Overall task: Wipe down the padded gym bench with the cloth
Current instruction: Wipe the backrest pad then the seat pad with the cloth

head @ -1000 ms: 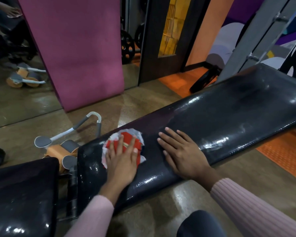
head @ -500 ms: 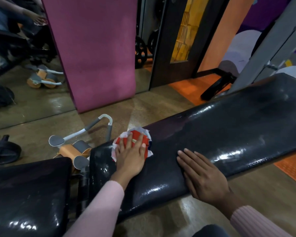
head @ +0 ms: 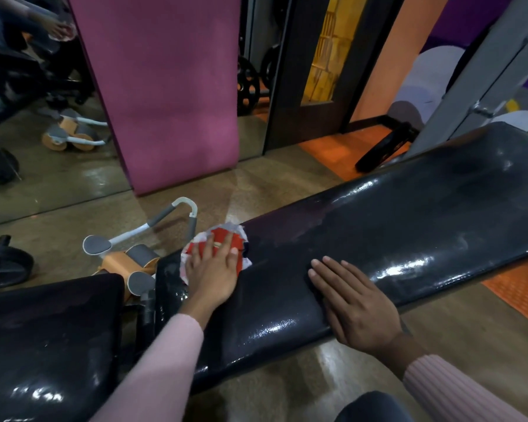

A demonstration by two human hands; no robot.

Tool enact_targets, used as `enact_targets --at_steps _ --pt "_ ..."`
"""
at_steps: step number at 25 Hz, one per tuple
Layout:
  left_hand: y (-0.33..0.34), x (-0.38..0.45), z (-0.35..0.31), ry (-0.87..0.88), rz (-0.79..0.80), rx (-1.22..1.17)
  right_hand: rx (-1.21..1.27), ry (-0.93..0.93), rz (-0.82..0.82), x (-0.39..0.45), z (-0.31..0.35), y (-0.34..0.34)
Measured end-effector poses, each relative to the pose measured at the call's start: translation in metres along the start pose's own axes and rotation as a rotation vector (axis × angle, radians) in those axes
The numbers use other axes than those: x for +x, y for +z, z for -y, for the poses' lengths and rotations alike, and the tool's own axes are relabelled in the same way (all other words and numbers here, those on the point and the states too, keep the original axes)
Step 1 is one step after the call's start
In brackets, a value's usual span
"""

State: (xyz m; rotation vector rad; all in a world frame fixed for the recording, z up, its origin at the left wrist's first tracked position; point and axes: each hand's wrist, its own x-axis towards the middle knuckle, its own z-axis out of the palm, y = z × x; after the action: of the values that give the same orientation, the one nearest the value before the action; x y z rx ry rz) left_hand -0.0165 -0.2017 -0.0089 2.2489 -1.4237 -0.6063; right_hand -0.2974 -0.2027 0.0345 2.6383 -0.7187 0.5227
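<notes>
A long black padded bench point(head: 409, 226) runs from the lower left up to the right, glossy and wet-looking. My left hand point(head: 212, 269) presses flat on a red and white cloth point(head: 223, 234) at the pad's far edge near its left end. My right hand point(head: 354, 303) lies flat with fingers spread on the pad's near edge, holding nothing. A second black pad point(head: 46, 339) fills the lower left, separated from the long pad by a gap.
An orange and grey ab roller point(head: 128, 257) lies on the floor just beyond the bench's left end. A pink mat point(head: 165, 86) leans against a mirror wall. A grey rack upright point(head: 482, 80) stands behind the bench's right end. Orange floor matting point(head: 525, 293) lies at right.
My left hand has slid the cloth from the pad's middle toward its far edge. My right hand has shifted toward the near edge. The view has tilted slightly.
</notes>
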Motion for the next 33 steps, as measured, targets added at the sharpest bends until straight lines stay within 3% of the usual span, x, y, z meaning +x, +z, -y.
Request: enact_targets --at_steps 5,10,14,17,22,28,33 --pt "0.008 -0.011 -0.044 0.204 0.012 0.056 -0.005 0.0 0.002 0.0 0.001 0.0" --pt "-0.009 0.033 -0.005 0.085 0.094 -0.012 -0.014 0.02 0.009 -0.001 0.0 0.001" --pt "0.0 -0.022 0.022 -0.008 0.018 -0.029 -0.02 0.004 -0.002 -0.002 -0.001 0.002" --pt "0.003 -0.034 -0.011 0.09 0.035 0.028 -0.027 -0.069 0.013 0.0 -0.002 -0.001" --pt "-0.007 0.024 -0.023 0.148 0.13 0.043 -0.089 -0.147 0.123 -0.003 -0.003 -0.003" --pt "-0.002 -0.006 0.016 -0.055 0.006 -0.057 -0.109 -0.101 0.101 0.0 -0.001 0.0" --pt "0.006 -0.033 -0.022 0.119 0.02 0.022 -0.124 -0.09 0.112 -0.002 0.001 0.001"
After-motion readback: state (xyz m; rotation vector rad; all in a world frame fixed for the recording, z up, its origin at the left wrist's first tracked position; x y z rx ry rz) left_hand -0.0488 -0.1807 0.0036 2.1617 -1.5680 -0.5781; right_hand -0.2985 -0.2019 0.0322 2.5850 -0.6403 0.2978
